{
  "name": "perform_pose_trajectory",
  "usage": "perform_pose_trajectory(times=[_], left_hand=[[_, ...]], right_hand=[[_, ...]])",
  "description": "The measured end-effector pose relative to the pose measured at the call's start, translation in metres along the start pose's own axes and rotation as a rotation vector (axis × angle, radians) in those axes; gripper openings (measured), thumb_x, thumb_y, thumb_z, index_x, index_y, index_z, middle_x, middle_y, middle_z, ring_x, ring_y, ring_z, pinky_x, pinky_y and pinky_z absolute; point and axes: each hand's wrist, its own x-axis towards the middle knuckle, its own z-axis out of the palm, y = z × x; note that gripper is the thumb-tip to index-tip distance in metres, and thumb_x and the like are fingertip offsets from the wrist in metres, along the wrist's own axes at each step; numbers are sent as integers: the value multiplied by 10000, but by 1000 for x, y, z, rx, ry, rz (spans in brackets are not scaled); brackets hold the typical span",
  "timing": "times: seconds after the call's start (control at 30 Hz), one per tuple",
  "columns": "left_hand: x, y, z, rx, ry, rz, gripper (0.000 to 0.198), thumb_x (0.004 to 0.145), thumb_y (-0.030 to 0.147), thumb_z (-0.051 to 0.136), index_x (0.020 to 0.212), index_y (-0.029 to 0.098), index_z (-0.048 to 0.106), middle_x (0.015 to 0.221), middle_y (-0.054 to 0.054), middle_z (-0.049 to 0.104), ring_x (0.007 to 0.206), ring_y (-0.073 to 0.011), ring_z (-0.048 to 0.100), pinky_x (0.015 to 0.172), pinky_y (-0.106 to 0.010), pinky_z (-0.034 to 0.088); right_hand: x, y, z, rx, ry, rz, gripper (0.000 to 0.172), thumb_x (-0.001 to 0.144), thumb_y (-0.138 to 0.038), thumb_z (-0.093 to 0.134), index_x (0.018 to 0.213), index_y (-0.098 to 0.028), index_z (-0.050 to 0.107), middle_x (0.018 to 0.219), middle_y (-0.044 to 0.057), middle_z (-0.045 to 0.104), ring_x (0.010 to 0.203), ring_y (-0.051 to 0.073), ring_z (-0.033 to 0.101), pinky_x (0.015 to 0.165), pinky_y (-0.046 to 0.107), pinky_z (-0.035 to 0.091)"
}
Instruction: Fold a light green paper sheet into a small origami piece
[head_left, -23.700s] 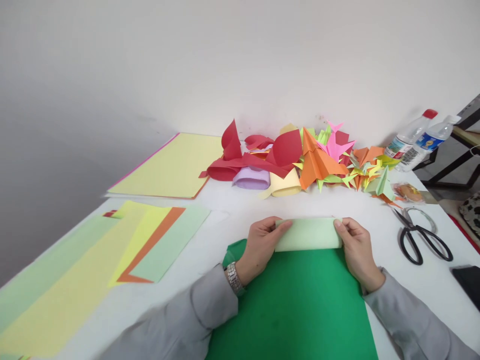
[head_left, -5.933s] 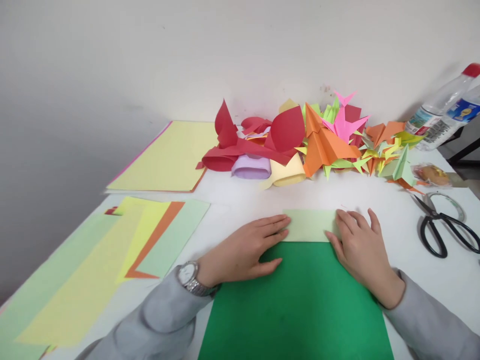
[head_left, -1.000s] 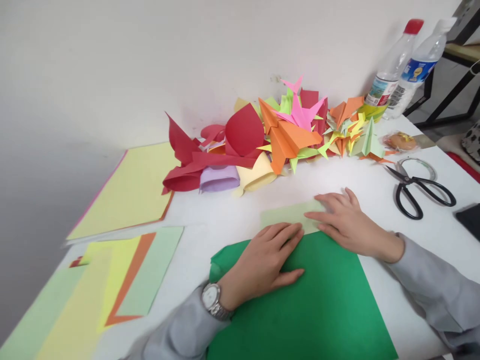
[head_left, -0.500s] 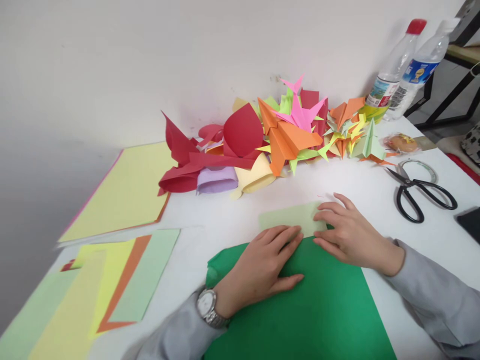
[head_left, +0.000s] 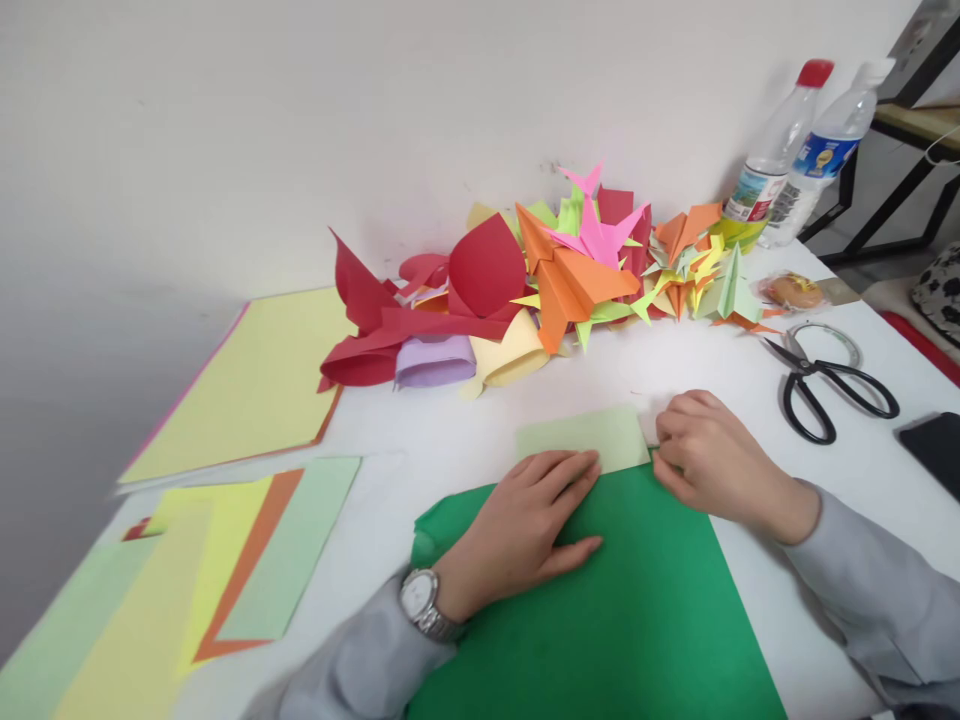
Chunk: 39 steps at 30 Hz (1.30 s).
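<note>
1. A large green sheet (head_left: 637, 610) lay on the white worktop (head_left: 442, 430), nearest the viewer.
2. The left hand (head_left: 517, 535) was open and flat over the sheet, its fingertips touching the near edge of a folded pale green strip (head_left: 581, 435).
3. The right hand (head_left: 705, 465) had just shifted right, uncovering the strip's right end; its fingers were curled, any grip unclear.
4. The strip lay along the sheet's far edge, apparently steadied by the left hand alone.
</note>
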Motion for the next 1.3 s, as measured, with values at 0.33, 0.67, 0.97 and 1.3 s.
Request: perform_pose_trajectory(times=[0.33, 0.67, 0.97, 1.3], left_hand=[[-3, 3, 7, 9, 71, 16, 545, 869, 403, 510, 1341, 144, 428, 1384, -179, 467, 1241, -318, 439, 984, -479, 422], [-4, -10, 18, 78, 354, -442, 745, 740, 568, 622, 1328, 159, 418, 1142, -164, 554, 1078, -337, 514, 907, -529, 430], [-8, -9, 10, -460, 651, -672, 779, 657, 450, 752, 1332, 230, 431, 1108, -89, 617, 1044, -257, 575, 911, -459, 461], [-10, 7, 1, -961, 843, -836, 702, 741, 344, 698, 1350, 208, 378, 1339, -173, 504, 1189, -277, 534, 882, -401, 522]], right_hand=[[6, -16, 29, 99, 129, 384, 272, 807, -441, 635, 735, -182, 600, 809, 67, 604, 809, 248, 528, 715, 365, 386], [6, -18, 39, 244, 180, 388, 275, 732, -393, 714, 872, -196, 581, 908, 57, 601, 878, 250, 532, 738, 374, 399], [9, -14, 41, 1005, 332, 358, 159, 782, -312, 630, 714, -198, 544, 669, -20, 582, 607, 133, 548, 583, 270, 463], [7, -23, 29, 1187, 756, 309, 160, 757, -282, 680, 686, -217, 552, 890, 44, 590, 847, 172, 584, 703, 312, 527]])
